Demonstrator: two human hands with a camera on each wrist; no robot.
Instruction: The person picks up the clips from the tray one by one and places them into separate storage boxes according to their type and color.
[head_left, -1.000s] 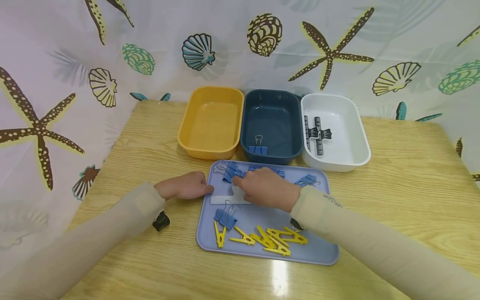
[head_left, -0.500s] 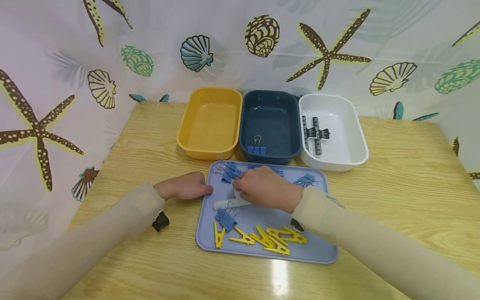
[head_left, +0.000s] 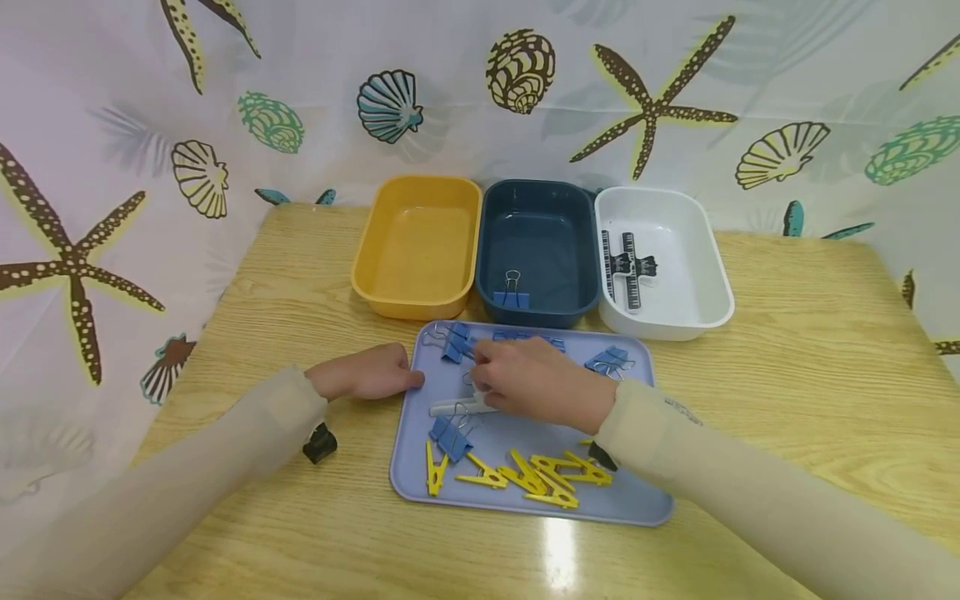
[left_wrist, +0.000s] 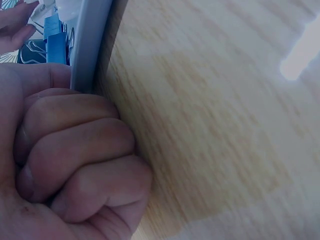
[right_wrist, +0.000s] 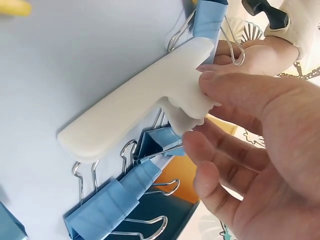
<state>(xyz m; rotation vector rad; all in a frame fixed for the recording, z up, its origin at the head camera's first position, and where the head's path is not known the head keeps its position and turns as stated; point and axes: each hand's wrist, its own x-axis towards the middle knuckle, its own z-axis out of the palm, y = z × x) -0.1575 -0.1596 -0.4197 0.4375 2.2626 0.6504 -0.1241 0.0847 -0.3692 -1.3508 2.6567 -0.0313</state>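
A white bag clip (right_wrist: 135, 100) shows its long smooth bar close over the lilac tray (head_left: 517, 437). My right hand (head_left: 532, 382) pinches the clip's short handle between thumb and fingertips; part of the handle is covered by them. At the tray's left rim, my left hand (head_left: 371, 372) has its fingers curled outside and its thumb over the edge, holding the tray. Several blue binder clips surround the bag clip, one (head_left: 452, 437) just in front of its left end, another (head_left: 453, 343) behind. Yellow clothespins (head_left: 558, 497) lie along the tray's front.
Behind the tray stand a yellow bin (head_left: 416, 304), a dark blue bin (head_left: 540, 318) with one blue binder clip (head_left: 512, 300), and a white bin (head_left: 678, 332) holding two piano-patterned bag clips (head_left: 632, 283). A shell-print cloth hangs behind the wooden table (head_left: 795, 400).
The bag clip has tipped from lying flat toward its edge, its left end shifting slightly right. My right hand has moved a little with it; the left stays at the rim.
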